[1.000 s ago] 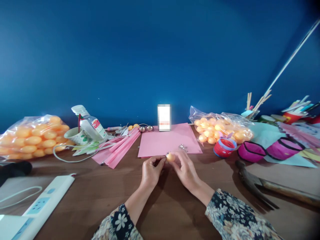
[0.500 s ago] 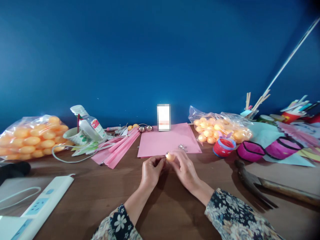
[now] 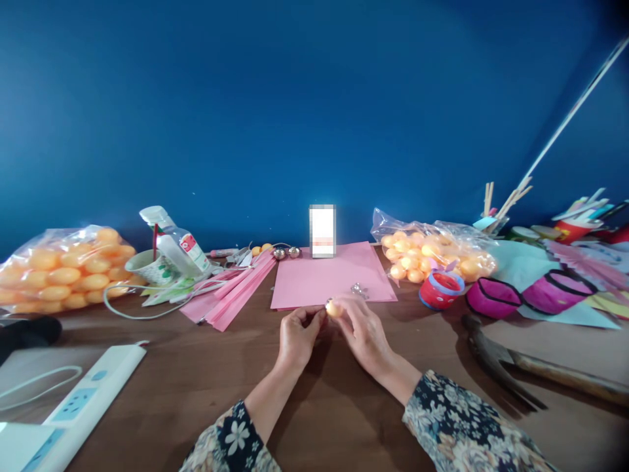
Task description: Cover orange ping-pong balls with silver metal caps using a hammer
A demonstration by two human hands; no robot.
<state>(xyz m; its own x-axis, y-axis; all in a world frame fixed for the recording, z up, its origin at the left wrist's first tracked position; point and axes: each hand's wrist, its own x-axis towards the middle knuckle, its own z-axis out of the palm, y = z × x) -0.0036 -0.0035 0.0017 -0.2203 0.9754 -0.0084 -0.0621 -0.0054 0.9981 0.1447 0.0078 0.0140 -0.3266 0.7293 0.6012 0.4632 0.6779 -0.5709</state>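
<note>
My right hand (image 3: 368, 337) holds a small orange ball (image 3: 335, 309) between thumb and fingers, just in front of the pink paper. A tiny shiny metal piece (image 3: 329, 302) shows at the ball's upper left side. Thumb and forefinger of my left hand (image 3: 299, 337) are pinched together right beside the ball. What that pinch holds, if anything, is too small to tell. Beyond my right fingers, several little silvery pieces (image 3: 359, 289) lie on the pink paper sheets (image 3: 319, 285).
Bags of orange balls stand at left (image 3: 63, 275) and right (image 3: 413, 252). A claw hammer (image 3: 511, 364) lies to the right, a white power strip (image 3: 88, 393) to the left. Folded pink strips (image 3: 236, 288), a tilted bottle (image 3: 179, 246), a red cup (image 3: 441, 290) and a blurred bright rectangle (image 3: 323, 231) sit farther back.
The ball has turned slightly in my right fingers, its metal piece shifting a little. Both hands stay in nearly the same place.
</note>
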